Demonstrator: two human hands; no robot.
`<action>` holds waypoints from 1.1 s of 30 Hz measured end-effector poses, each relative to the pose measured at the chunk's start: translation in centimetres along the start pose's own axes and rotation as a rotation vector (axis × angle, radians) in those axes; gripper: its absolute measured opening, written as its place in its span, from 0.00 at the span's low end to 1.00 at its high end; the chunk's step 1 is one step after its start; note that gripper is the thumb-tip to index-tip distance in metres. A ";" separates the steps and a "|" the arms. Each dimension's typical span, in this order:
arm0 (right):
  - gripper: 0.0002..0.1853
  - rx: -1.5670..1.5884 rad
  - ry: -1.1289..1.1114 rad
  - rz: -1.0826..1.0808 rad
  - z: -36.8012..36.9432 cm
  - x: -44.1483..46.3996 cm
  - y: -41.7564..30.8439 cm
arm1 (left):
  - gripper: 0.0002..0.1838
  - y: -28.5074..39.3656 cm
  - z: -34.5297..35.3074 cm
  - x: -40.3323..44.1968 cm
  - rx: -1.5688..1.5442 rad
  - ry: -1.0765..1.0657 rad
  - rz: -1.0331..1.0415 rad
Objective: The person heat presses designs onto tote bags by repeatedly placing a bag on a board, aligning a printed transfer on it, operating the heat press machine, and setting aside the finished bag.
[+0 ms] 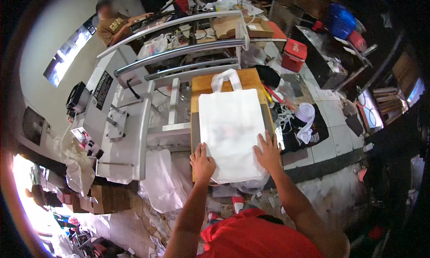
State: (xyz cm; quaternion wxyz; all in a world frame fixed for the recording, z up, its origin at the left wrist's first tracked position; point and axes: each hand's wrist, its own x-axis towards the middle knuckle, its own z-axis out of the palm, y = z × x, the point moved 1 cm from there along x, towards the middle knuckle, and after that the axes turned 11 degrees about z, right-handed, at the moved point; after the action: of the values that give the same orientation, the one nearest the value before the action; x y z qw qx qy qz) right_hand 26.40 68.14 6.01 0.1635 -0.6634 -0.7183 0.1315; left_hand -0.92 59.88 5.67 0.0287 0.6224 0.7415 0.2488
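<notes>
Brown wood borders the narrow counter [195, 92], and a flat white cloth bag [230, 123] lies on it with its two looped handles [226, 80] pointing away from the person. A faint, blurred mark shows near the middle of the bag. Both hands are open and grip nothing. The left hand [204, 163] rests palm down at the lower left edge of the bag, its fingers close together; the right hand [269, 154] lies at the lower right edge, its fingers spread.

Left of the bag stands a pale metal machine [123, 119] with a black label, and its shiny round bars [179, 56] run beyond the bag. Crumpled translucent plastic sheeting [165, 182] hangs to the bag's lower left. Right of the bag, a roll of white fabric strip [305, 113] sits on black cloth [319, 123]. Farther off on that side are a red box [294, 55] and a blue plastic container [341, 21]. A co-worker in a brown shirt [112, 29] is well beyond the bag, to its left.
</notes>
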 end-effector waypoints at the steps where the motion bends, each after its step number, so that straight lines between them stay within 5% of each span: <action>1: 0.33 -0.007 -0.010 0.002 0.2 0.1 0.2 | 0.32 0.0 -0.1 -0.1 -0.018 0.004 -0.014; 22: 0.36 0.069 0.020 0.019 1.1 0.5 0.8 | 0.27 -1.8 0.0 -0.1 -0.177 0.137 0.077; 27: 0.37 0.136 0.038 0.058 1.2 0.5 1.1 | 0.27 -2.5 0.1 -0.2 -0.301 0.086 -0.042; 33: 0.25 0.292 0.410 -0.020 -1.4 -0.4 4.7 | 0.26 -5.2 -3.5 -4.8 -0.457 0.291 -0.074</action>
State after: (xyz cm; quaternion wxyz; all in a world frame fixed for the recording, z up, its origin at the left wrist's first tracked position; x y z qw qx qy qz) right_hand 31.26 68.08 5.31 0.4011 -0.6385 -0.6499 0.0952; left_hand -5.83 53.64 5.34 0.0709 0.5299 0.6847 0.4954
